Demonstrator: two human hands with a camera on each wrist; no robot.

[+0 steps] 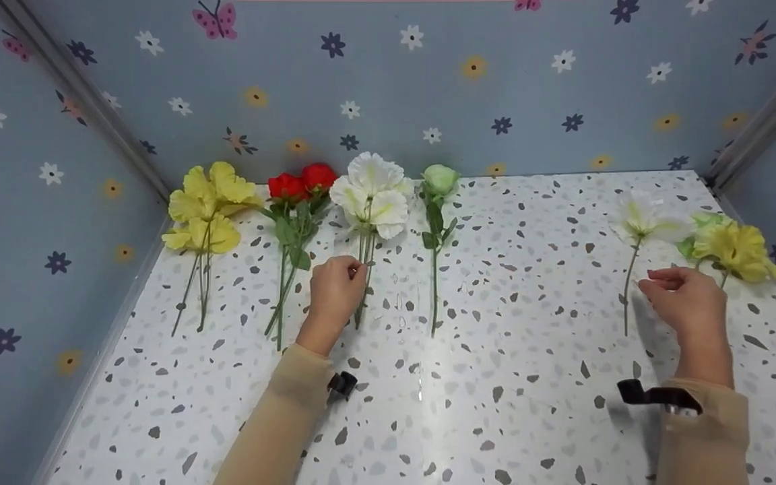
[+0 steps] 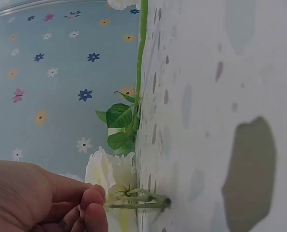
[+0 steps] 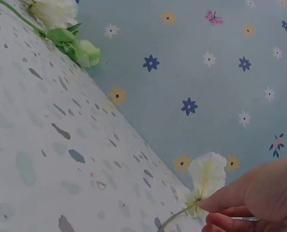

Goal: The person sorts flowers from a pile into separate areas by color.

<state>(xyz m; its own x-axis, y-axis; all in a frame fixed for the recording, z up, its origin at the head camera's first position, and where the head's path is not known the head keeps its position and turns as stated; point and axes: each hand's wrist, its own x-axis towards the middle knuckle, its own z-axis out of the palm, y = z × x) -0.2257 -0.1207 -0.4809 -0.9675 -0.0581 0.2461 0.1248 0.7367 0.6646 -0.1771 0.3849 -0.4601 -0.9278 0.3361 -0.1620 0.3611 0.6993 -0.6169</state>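
My left hand [image 1: 335, 289] has its fingers curled, thumb and fingertips pinching at the thin stems of the bunched white flowers [image 1: 376, 195]. In the left wrist view, the green stem ends [image 2: 153, 205] stick out past those fingertips toward the tabletop. At the right, a single white flower [image 1: 638, 219] lies with its stem toward me. My right hand [image 1: 690, 300] is just right of that stem, fingers loosely bent, with a small gap between fingertips and stem. The right wrist view shows the thumb overlapping the base of the white bloom [image 3: 207, 174].
Yellow flowers [image 1: 203, 202] and red flowers [image 1: 304, 180] lie to the left. A pale green rose [image 1: 440, 180] lies right of the white bunch. Another yellow flower [image 1: 738, 249] and pale green petals [image 1: 688, 246] are beyond my right hand. Patterned blue walls [image 1: 401, 87] enclose the speckled tabletop [image 1: 529, 377].
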